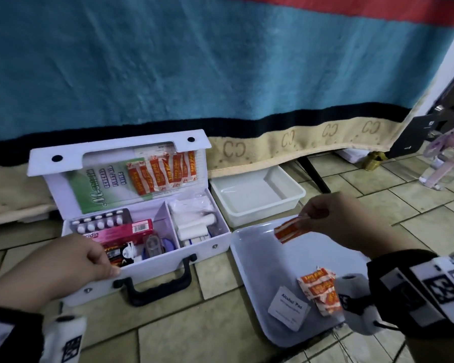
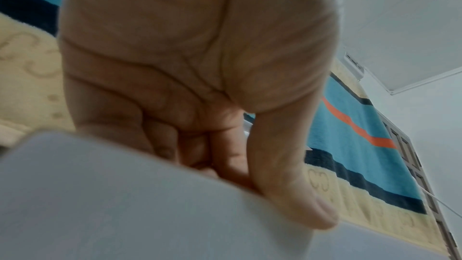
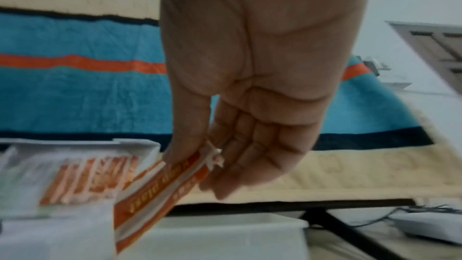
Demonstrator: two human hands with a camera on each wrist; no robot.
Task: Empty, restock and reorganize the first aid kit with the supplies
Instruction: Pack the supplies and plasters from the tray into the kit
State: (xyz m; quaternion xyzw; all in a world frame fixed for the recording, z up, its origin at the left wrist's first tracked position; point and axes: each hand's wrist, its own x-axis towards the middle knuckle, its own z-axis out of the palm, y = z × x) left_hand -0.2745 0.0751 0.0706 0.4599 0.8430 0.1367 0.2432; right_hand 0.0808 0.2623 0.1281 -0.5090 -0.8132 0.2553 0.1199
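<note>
While our left hand (image 1: 71, 260) grips the first aid kit (image 1: 168, 260) front wall, hiding the items beneath, our right hand (image 1: 333, 218) pinches blurred plaster strips (image 1: 290, 230) above the lower-right tray (image 1: 247, 258).

1. The floor (image 1: 220, 334) is laid with pale beige tiles with dark joints.
2. An open white first aid kit (image 1: 168, 255) stands on the floor at the left, its lid tipped back against the hanging blanket (image 1: 220, 74), its black handle toward the near side.
3. A deep white tub (image 1: 294, 195) sits on the floor just beside the kit's right end, partly under the blanket's edge.
4. A shallow white tray (image 1: 249, 260) lies on the floor nearer, to the right of the kit.
5. A clear container (image 1: 440, 166) stands at the far right.
</note>
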